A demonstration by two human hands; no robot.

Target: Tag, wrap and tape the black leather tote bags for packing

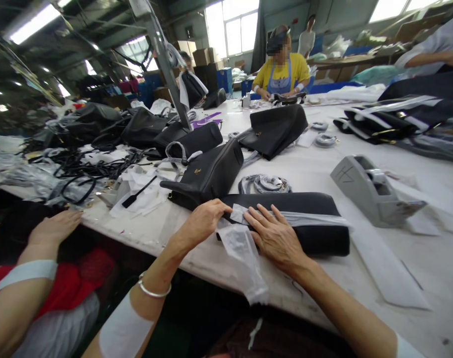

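While the right hand lies spread-fingered on a black bag, left hand with fingers bunched at its left end, grip unclear, bare table along the near edge leftward.

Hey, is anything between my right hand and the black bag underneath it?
Yes. A pale translucent strip runs lengthwise along the black bag, and the right hand lies partly over it, fingers spread. Loose translucent film also covers part of the bag's left end, beside the thumb.
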